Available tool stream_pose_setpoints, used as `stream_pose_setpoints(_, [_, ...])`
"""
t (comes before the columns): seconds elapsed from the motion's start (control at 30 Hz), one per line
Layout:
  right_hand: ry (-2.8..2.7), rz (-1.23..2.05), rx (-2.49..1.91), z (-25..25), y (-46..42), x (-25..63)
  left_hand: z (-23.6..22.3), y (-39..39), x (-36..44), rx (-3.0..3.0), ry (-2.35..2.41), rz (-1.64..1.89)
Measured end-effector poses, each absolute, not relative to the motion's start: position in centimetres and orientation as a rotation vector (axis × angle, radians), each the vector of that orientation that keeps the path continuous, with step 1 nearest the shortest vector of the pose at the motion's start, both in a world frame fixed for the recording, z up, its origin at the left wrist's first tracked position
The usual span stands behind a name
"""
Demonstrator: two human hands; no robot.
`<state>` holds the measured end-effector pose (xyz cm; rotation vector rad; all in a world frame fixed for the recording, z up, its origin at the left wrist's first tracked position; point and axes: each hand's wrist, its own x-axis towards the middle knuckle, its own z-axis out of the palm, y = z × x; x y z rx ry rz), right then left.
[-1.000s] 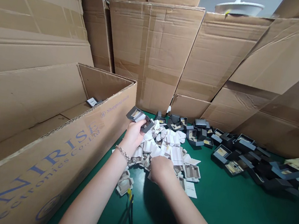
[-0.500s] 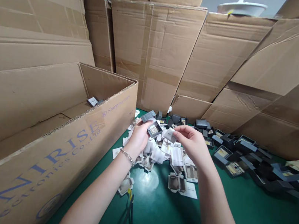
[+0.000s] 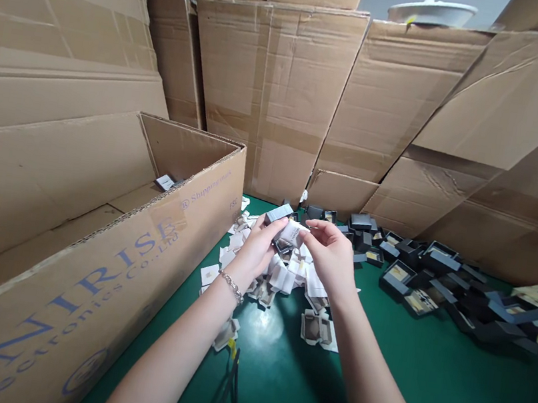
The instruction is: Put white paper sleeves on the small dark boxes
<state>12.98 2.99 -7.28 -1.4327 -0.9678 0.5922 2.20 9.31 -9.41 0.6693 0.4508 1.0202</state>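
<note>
My left hand [image 3: 258, 248], a chain bracelet at its wrist, is closed around a small dark grey jewellery-type box [image 3: 279, 213] with its lid raised. The fingers of my right hand [image 3: 330, 250] pinch a white printed paper insert [image 3: 291, 233]. It is held right over the box's lower half and hides most of what is inside. Under both hands spreads a pile of white paper pieces and folded inserts [image 3: 282, 276] on the green table [image 3: 271, 390].
A large open carton [image 3: 180, 215] takes up the left side, with a small box [image 3: 165, 182] inside. Several dark open boxes [image 3: 442, 261] are heaped at the right. Stacked cartons [image 3: 269, 94] wall off the back. A black cable [image 3: 230, 384] lies in front.
My right hand has moved left, bringing the white paper insert from beside the box to over it. The box in my left hand has shifted slightly right.
</note>
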Motion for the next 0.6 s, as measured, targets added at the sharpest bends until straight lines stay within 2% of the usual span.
stream_pose_setpoints(0.6, [-1.079, 0.286, -1.555, -9.4, 3.4, 11.3, -9.3, 8.8, 2.4, 0.635, 0.354, 1.049])
